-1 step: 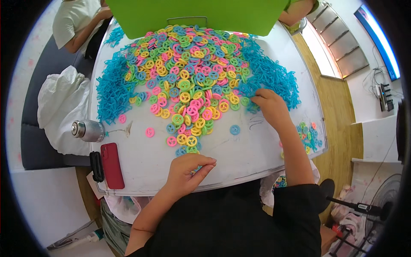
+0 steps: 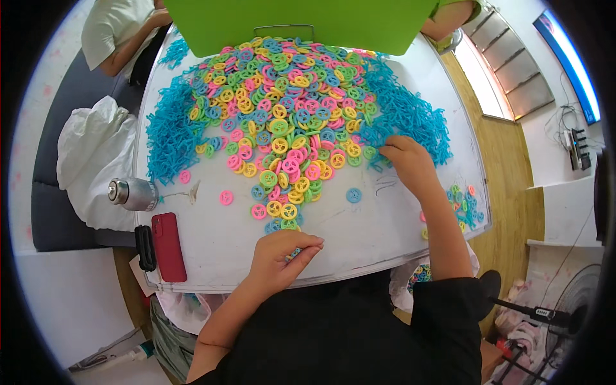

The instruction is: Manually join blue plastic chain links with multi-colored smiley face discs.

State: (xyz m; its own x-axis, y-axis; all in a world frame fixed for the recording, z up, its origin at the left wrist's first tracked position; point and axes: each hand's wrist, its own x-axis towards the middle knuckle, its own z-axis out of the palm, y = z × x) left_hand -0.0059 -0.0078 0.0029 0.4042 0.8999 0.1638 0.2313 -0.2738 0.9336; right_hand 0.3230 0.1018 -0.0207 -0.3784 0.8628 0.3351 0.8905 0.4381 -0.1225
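Observation:
My left hand (image 2: 273,260) is closed near the table's front edge. Thumb and forefinger press together, and bits of blue and yellow from small plastic wheels (image 2: 293,254) show in the gap of the curled fingers. Just beyond it, a tongue of pink, yellow, green and blue spoked wheels (image 2: 289,167) runs down from a large heap. At the right, my right hand (image 2: 409,162) pinches at the lower edge of a pile of thin blue plastic pieces (image 2: 410,115). Its fingertips point left, and whatever lies between them is hidden. A green wheel (image 2: 370,153) lies beside those fingertips.
A green bin (image 2: 295,16) stands behind the heap. More blue pieces (image 2: 170,131) are piled at left, near a metal flask (image 2: 132,194), a red phone (image 2: 168,247) and a black case (image 2: 145,248). Mixed parts (image 2: 465,205) lie right of my forearm. Two other people sit beyond the table.

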